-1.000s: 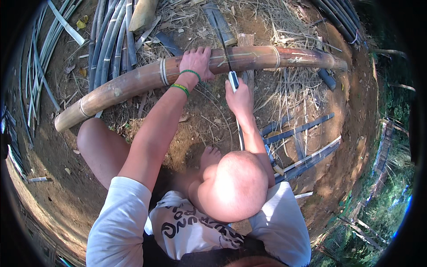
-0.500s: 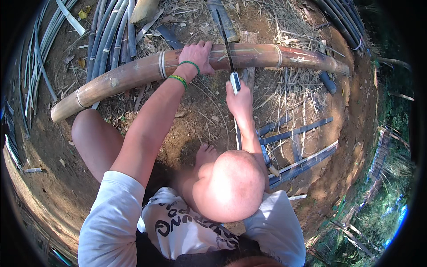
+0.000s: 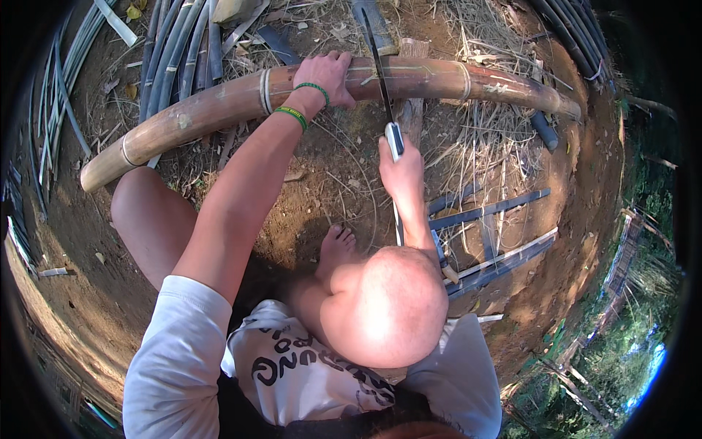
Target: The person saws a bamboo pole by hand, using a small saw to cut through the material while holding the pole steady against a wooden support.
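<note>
A thick brown bamboo pole (image 3: 212, 101) lies crosswise in front of me, over a short piece of wood (image 3: 412, 121). My left hand (image 3: 324, 79), with green bands at the wrist, presses on top of the pole, its thumb spread to the near side. Closed round the white and dark handle of a hand saw (image 3: 382, 84) is my right hand (image 3: 401, 170). The saw's dark blade lies across the pole, just right of my left hand, its tip pointing away from me. My bent knee hides part of my right forearm.
Dark bamboo lengths (image 3: 179, 62) lie at the far left, with pale thin strips (image 3: 69, 80) beside them. Another dark bundle (image 3: 570, 33) is at the far right. Split pieces (image 3: 504, 267) and a wooden-handled tool (image 3: 446, 267) lie right of my knee. Dry straw litters the soil.
My right hand has drawn the saw a little toward me, its handle now farther from the pole. My left hand stays on the pole. The whole view has shifted slightly.
</note>
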A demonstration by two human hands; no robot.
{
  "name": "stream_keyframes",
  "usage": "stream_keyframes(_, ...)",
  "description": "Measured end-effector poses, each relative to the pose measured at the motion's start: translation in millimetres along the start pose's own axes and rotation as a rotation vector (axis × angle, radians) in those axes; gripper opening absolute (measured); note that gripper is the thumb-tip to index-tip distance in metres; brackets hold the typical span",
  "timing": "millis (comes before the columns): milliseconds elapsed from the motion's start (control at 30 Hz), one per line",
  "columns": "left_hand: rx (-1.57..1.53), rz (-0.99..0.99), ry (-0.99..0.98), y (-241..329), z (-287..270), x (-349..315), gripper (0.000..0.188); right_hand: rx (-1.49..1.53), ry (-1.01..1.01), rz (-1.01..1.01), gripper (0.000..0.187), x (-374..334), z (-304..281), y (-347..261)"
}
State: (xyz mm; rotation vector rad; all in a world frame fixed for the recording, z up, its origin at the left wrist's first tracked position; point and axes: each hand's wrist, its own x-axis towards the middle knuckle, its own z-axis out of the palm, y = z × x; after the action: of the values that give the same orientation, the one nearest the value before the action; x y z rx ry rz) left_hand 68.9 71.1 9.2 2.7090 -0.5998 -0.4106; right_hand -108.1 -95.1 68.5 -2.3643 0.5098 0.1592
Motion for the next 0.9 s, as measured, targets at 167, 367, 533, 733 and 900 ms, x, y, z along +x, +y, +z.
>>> stream_keyframes(167,0.013,-0.031,-0.081,2,-17,1,0.091,0.015,0.034,-0.049,0.034,39,12,-21)
stream_keyframes(367,0.013,-0.003,-0.029,-1,-13,1,0.097,0.123,0.013,0.12,0.035,-92,-14,37)
stream_keyframes(533,-0.02,-0.042,-0.048,5,-13,3,0.102,0.052,0.068,-0.025,0.034,45,17,-11)
stream_keyframes(733,0.006,-0.06,-0.129,-5,-25,4,0.101,0.062,0.036,-0.015,0.033,-38,0,18)
stream_keyframes(900,0.021,-0.057,-0.092,-6,-19,2,0.098,0.154,-0.013,0.137,0.032,-79,-6,46)
